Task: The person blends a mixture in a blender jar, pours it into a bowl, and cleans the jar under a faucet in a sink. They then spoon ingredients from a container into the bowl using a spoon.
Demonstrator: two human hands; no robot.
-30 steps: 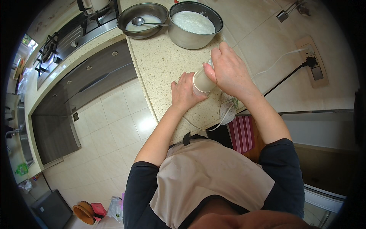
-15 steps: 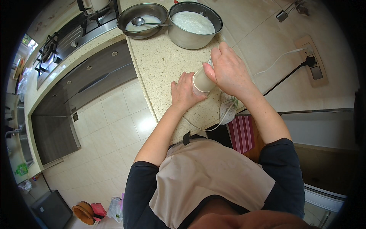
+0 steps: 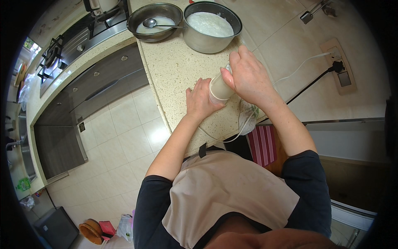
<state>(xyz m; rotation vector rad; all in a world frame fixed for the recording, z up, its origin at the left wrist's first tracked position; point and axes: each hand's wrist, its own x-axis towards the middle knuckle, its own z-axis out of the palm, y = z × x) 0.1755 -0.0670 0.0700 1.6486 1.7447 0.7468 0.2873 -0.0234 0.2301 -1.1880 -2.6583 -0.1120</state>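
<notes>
A small cream-coloured blender [image 3: 220, 88] with a pale cord stands on the speckled counter [image 3: 166, 68] in front of me, leaning slightly in the view. My left hand [image 3: 202, 99] wraps round its lower, clearer part, thumb toward me. On the upper part my right hand [image 3: 248, 76] grips from above and to the right, hiding most of its top. What is inside the blender cannot be made out. Beyond it sits a deep metal pot [image 3: 207, 45] holding white, frothy stuff. Left of the pot is a metal bowl [image 3: 145, 36] with some whitish liquid, and a spoon [image 3: 155, 24] lies across it.
A pale cord loop [image 3: 226, 141] hangs at the counter's near edge beside a crumpled cloth [image 3: 247, 120]. On the right wall is a socket [image 3: 340, 68] with a black plug and a white cord. The gas stove [image 3: 78, 45] lies at far left.
</notes>
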